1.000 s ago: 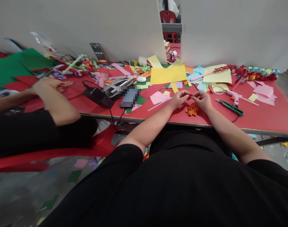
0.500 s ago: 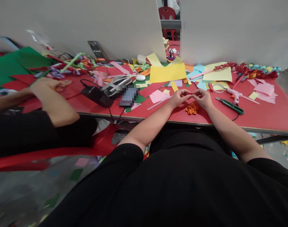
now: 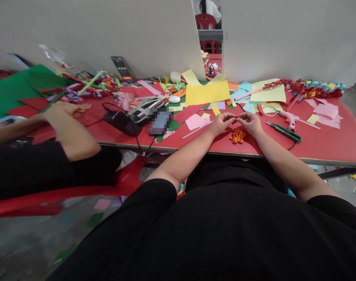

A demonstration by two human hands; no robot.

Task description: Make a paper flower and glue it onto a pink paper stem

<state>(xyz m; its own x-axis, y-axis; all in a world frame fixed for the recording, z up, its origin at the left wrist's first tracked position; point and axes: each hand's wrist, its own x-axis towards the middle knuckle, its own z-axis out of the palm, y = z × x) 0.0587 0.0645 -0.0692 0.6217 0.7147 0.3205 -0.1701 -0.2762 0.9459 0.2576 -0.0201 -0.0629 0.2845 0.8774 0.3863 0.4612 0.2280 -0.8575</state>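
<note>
My left hand (image 3: 223, 123) and my right hand (image 3: 251, 122) meet fingertip to fingertip above the red table (image 3: 336, 144). Between them they pinch a small piece of red paper (image 3: 235, 118), mostly covered by the fingers. Just below the hands lies an orange folded paper flower (image 3: 237, 136). To the right of my right hand rest a green utility knife (image 3: 285, 132) and a pink glue gun (image 3: 289, 119). Pink paper pieces (image 3: 194, 121) lie left of my left hand.
A phone (image 3: 160, 121) and a black box (image 3: 121, 121) with cables lie to the left. Yellow paper (image 3: 207, 93) and red paper flowers (image 3: 298, 85) line the back by the grey partition (image 3: 283, 35). At far left, a co-worker's arm (image 3: 72, 132) reaches over the table.
The camera view has shifted slightly, so the left side sits a little lower and further right. My hands stay together at the red paper with only slight finger movement.
</note>
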